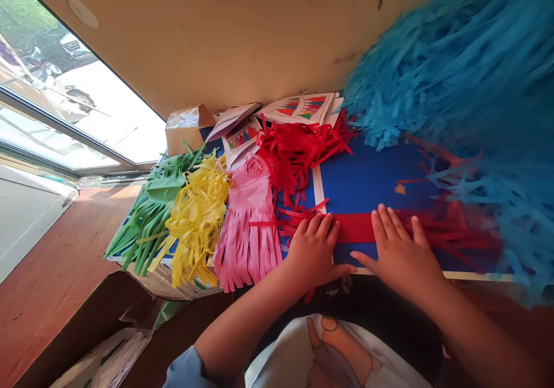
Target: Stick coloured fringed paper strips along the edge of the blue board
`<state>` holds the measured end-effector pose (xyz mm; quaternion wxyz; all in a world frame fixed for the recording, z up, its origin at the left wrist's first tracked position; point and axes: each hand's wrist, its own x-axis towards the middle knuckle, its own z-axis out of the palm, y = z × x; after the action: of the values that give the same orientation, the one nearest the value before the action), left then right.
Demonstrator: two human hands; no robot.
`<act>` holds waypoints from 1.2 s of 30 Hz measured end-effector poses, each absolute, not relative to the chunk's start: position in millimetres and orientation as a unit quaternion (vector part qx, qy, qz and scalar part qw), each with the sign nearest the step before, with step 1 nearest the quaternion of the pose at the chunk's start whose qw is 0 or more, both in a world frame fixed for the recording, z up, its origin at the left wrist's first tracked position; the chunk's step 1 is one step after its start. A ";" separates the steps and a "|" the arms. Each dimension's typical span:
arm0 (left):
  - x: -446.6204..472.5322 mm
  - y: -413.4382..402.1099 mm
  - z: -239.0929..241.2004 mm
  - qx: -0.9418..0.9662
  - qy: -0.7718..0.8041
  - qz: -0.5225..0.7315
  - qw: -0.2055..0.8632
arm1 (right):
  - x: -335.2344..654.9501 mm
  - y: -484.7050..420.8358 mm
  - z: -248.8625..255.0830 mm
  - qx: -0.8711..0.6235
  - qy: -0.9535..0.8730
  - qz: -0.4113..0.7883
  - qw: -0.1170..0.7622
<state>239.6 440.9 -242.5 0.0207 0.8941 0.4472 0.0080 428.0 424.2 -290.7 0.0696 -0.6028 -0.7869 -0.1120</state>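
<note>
A strip of red tissue paper (354, 228), cut into fringe at both ends, lies flat across the blue table top. My left hand (314, 249) rests on its left part, fingers stretched out and palm down. On the right part lies my right hand (400, 252), also flat with its fingers spread. The plain middle band shows between the two hands. Some of the right fringe is blurred. Behind my left hand is a heap of red fringe (298, 145), and to its left lies a pink fringed sheet (249, 215).
Yellow fringe (199, 209) and green fringe (167, 189) lie farther left. Blue fringe (433, 70) hangs at the right. Printed cards (298, 108) and a brown paper bag (188, 125) stand against the wall. An open cardboard box (182, 336) is below the table, near a window (73, 82).
</note>
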 end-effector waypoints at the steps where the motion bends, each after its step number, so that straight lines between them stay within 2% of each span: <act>1: 241.5 445.1 -238.6 0.893 0.449 0.004 0.021 | 431.2 423.9 -289.5 -0.614 -0.779 -0.112 0.063; 9: 252.7 486.5 -228.3 0.877 0.478 -0.001 0.051 | 433.5 423.1 -289.9 -0.628 -0.769 -0.110 0.039; 13: 250.9 491.4 -237.1 0.887 0.462 -0.018 0.013 | 433.3 422.1 -289.9 -0.640 -0.761 -0.102 0.033; 17: 247.8 491.9 -243.8 0.904 0.426 -0.017 -0.043 | 431.3 418.3 -277.6 -0.643 -0.753 -0.114 0.085; 21: 247.6 484.0 -241.2 0.924 0.364 0.042 -0.105 | 431.2 417.0 -263.4 -0.540 -0.817 -0.123 0.162; 24: 249.3 467.5 -238.3 0.930 0.335 0.091 -0.120 | 434.3 420.2 -262.7 -0.449 -0.865 -0.148 0.166; 27: 251.4 450.9 -241.9 0.939 0.320 0.072 -0.105 | 437.5 423.8 -266.2 -0.410 -0.877 -0.191 0.159; 31: 255.6 444.8 -254.0 0.942 0.318 0.033 -0.101 | 438.1 425.6 -267.8 -0.393 -0.879 -0.218 0.157; 36: 261.4 451.2 -257.1 0.944 0.315 0.011 -0.098 | 430.9 425.5 -262.2 -0.425 -0.864 -0.190 0.190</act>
<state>261.4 451.2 -257.1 -0.0979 0.9440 0.3149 0.0110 430.9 425.5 -262.2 0.1905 -0.4248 -0.8643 -0.1905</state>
